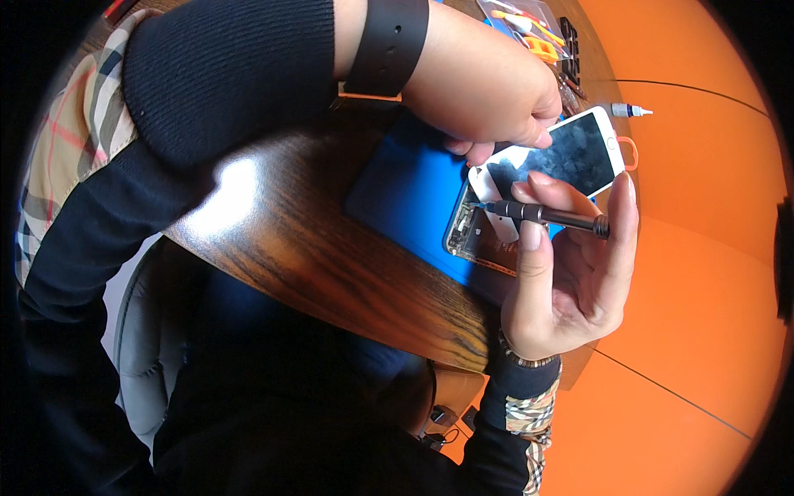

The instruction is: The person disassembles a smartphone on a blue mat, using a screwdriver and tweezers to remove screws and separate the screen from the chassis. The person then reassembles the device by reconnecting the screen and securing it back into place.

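Note:
My left hand (525,116), with a dark watch strap on its wrist, grips the edge of a white-framed phone screen (571,153). The screen is lifted and tilted above an opened phone body (484,240), whose inner parts show. In my right hand (571,273) is a slim dark screwdriver (562,217), pinched between thumb and fingers. Its tip reaches into the upper end of the phone body, close to the screen's lower edge; whether it touches a screw is too small to tell. Part of the phone body lies hidden behind my right hand and the screen.
Under the phone lies a blue mat (405,186) on a dark wooden table (331,281) with a curved edge. Beyond my left hand are a clear tray (529,25) of small tools and a white-tipped tube (631,110). An orange loop (631,155) shows beside the screen.

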`<state>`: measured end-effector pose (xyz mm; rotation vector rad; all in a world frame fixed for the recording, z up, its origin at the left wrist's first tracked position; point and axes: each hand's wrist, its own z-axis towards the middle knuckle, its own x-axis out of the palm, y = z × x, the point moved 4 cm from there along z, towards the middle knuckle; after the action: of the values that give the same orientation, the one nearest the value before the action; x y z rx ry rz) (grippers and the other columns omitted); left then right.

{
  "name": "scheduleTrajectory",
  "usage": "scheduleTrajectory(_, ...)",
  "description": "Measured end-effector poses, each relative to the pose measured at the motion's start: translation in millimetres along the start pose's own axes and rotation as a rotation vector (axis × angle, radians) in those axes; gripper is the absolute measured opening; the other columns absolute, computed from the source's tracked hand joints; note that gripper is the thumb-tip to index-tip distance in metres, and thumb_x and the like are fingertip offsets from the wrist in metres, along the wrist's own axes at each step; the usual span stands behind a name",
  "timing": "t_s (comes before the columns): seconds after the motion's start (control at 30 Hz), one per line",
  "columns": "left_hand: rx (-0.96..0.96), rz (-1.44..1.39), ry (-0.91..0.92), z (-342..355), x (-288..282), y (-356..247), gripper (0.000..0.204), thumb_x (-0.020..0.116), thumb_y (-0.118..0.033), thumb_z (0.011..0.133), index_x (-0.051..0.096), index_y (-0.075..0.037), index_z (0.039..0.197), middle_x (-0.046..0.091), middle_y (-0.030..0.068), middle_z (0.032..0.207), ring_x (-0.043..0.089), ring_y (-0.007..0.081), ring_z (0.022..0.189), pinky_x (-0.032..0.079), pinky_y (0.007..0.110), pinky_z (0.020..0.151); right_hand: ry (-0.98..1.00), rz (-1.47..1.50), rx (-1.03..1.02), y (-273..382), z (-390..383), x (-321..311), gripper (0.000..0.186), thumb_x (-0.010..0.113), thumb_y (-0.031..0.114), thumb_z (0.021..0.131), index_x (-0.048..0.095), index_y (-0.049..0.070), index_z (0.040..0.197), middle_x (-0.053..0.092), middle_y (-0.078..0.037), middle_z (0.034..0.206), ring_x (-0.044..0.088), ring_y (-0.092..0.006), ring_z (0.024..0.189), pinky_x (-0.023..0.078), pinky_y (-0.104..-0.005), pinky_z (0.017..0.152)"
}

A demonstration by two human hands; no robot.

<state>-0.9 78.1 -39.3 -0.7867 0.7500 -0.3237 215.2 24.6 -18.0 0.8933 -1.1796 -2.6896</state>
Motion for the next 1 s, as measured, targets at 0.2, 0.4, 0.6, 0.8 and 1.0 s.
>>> scheduleTrajectory(0.2,0.026,0.066,-0.077,-3,6,-7,0.037,0.047,-0.032,0.116,0.067,-0.001,0.110,0.074,0.0229,0.099,0.073,0.0375,0.091,0.056,0.043,0.084,0.044,-0.055,-0.044,1,0,-2,0.072,0.083,-0.011,0.089,0.054,-0.007,0.155,0.076,-0.026,0.120,0.077,-0.0305,0.111,0.062,-0.0396,0.096)
scheduleTrajectory(0.4,-0.130,0.328,0.017,9,10,2,0.031,0.052,-0.025,0.112,0.066,0.002,0.106,0.072,0.0237,0.096,0.073,0.0382,0.091,0.057,0.044,0.083,0.090,-0.134,-0.049,4,-3,-3,0.080,0.077,-0.009,0.096,0.039,-0.005,0.165,0.072,-0.031,0.128,0.077,-0.0346,0.113,0.058,-0.0432,0.102)
scheduleTrajectory(0.6,-0.140,0.146,0.038,6,3,-2,0.029,0.055,-0.023,0.110,0.065,0.004,0.104,0.072,0.0245,0.095,0.074,0.0390,0.093,0.058,0.044,0.080,-0.007,0.007,0.096,0,-5,-5,0.083,0.077,-0.010,0.094,0.038,-0.001,0.167,0.071,-0.031,0.131,0.076,-0.0360,0.115,0.058,-0.0441,0.103)
scheduleTrajectory(0.8,-0.059,0.503,0.028,14,15,-1,0.025,0.058,-0.020,0.108,0.066,0.004,0.103,0.072,0.0238,0.094,0.074,0.0373,0.091,0.058,0.043,0.079,0.064,-0.091,-0.093,1,-3,-5,0.080,0.087,-0.010,0.085,0.052,-0.001,0.157,0.070,-0.028,0.133,0.075,-0.0300,0.112,0.063,-0.0421,0.096)
scheduleTrajectory(1.0,-0.173,0.176,-0.116,1,10,-11,0.033,0.054,-0.026,0.112,0.067,0.003,0.102,0.074,0.0211,0.092,0.074,0.0358,0.086,0.056,0.042,0.077,0.026,-0.090,-0.086,2,-2,-8,0.065,0.085,-0.011,0.088,0.061,-0.005,0.148,0.068,-0.028,0.139,0.078,-0.0293,0.103,0.063,-0.0446,0.102)
